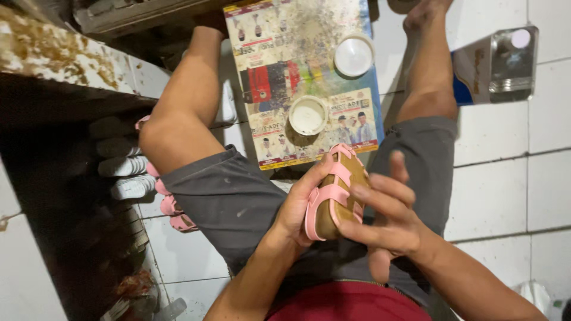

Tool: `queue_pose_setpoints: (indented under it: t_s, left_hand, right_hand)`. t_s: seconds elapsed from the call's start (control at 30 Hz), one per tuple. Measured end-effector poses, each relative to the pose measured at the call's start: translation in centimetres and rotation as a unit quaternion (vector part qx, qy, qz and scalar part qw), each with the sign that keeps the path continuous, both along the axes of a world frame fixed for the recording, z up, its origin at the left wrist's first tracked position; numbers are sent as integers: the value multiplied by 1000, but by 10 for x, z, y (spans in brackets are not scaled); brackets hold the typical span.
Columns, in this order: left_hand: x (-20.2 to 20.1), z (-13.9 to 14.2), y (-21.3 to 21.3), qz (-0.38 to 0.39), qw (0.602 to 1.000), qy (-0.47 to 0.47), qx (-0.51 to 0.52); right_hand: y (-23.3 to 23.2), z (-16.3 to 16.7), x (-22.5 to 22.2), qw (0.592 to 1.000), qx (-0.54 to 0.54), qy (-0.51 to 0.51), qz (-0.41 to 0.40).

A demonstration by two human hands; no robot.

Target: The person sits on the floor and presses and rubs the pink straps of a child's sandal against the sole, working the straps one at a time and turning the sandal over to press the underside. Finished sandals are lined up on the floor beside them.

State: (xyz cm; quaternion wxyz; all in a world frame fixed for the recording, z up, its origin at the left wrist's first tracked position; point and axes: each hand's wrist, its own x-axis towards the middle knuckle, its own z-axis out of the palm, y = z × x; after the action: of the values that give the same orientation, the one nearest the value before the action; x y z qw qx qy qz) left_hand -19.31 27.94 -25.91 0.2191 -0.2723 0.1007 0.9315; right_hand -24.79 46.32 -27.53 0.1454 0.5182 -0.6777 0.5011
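Floor: white tiles, printed sheet [279, 35] at 12 o'clock w/ two white tubs [308, 115].
L hand [297, 208]: grips pink-strap sandal [334, 193].
R hand [386, 217]: fingers spread, pressing straps.
Progress: straps look on; pink sandals [169, 205] at 9 o'clock.

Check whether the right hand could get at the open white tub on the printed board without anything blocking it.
Probably yes: the right hand rests on the pink sandal, and the white tub sits uncovered just beyond it on the printed board, nothing between.
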Motion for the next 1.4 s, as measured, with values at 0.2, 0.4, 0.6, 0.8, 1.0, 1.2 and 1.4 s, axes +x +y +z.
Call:
queue_pose_setpoints:
  t_s: [0.2, 0.4, 0.6, 0.8, 1.0, 1.2, 1.4]
  left_hand:
    - [2, 19, -15, 26, 993, 79, -80]
    - [10, 43, -15, 44, 937, 187, -292]
    - [8, 56, -22, 40, 913, 194, -356]
    - [7, 59, -21, 9, 915, 191, -356]
    - [6, 56, -20, 10, 923, 198, -330]
    - [10, 63, -19, -30, 924, 207, -320]
    - [13, 69, -17, -38, 923, 213, -319]
  right_hand:
    - [-11, 4, 7, 999, -34, -7, 1]
    - [-19, 16, 17, 986, -43, -131, -88]
    - [-14, 32, 0, 991, 11, 50, -120]
    - [-19, 30, 1, 991, -29, -29, -125]
    - [-9, 25, 3, 990, 0, -85, -110]
    - [-11, 20, 18, 981, -33, -174, -85]
    - [-23, 17, 17, 971, -161, -176, -24]
